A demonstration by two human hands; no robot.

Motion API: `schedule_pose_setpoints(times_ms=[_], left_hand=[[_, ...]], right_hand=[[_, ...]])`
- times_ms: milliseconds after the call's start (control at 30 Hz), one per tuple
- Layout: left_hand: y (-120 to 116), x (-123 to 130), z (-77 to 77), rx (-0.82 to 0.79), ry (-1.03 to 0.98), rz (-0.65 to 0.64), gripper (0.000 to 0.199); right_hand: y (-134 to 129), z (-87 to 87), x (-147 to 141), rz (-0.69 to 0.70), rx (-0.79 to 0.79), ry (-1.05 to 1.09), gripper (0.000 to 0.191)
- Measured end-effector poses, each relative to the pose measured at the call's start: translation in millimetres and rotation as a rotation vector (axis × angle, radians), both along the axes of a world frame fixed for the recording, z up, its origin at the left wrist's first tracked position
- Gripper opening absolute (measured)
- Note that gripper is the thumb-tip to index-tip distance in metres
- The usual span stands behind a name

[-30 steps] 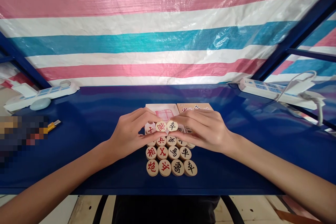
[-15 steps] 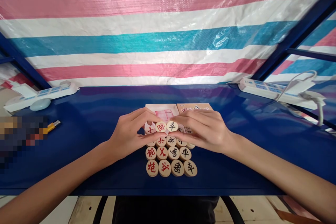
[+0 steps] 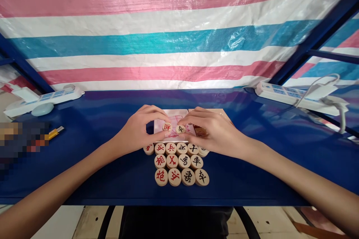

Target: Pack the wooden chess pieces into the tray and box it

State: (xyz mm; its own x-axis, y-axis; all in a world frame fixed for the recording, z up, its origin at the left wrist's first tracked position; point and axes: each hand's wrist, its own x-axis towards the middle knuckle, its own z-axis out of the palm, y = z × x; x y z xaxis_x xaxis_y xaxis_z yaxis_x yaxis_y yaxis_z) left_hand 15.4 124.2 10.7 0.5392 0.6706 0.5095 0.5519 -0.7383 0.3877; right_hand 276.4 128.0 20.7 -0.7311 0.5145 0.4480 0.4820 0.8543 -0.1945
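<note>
Between thumb and fingers, my left hand (image 3: 141, 127) pinches a red-lettered Chinese chess piece (image 3: 167, 127). My right hand (image 3: 214, 129) likewise pinches a black-lettered Chinese chess piece (image 3: 180, 129). A small gap separates the two pieces, both held over the white box (image 3: 159, 115). A sheet with red lines shows inside the box; I cannot tell whether the pieces touch it. Nearer to me stand stacks of round wooden pieces in rows, red-lettered pieces (image 3: 161, 176) on the left and black-lettered pieces (image 3: 202, 176) on the right.
A cardboard-coloured lid or box (image 3: 221, 112) adjoins the white box, partly behind my right hand. Power strips stand at the left (image 3: 60, 97) and right (image 3: 283, 95) of the blue table (image 3: 106, 186). A yellow utility knife (image 3: 54, 133) lies on the left.
Both hands have moved away from me with their pieces, from in front of the box to over it. The two pieces have come slightly apart, and the rows behind show more fully.
</note>
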Motion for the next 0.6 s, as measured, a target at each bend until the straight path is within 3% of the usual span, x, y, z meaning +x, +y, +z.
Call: schedule_pose_setpoints(times_ms=[133,600], left_hand=[[-1.9,3.6,-3.1,-0.001,0.058,-0.024,0.02],[-2.6,3.6,0.7,0.051,0.021,-0.04,0.014]], right_hand=[[-0.3,2.1,-1.4,0.039,-0.099,-0.044,0.018],[-3.1,4.0,-1.6,0.058,-0.131,-0.037,0.021]])
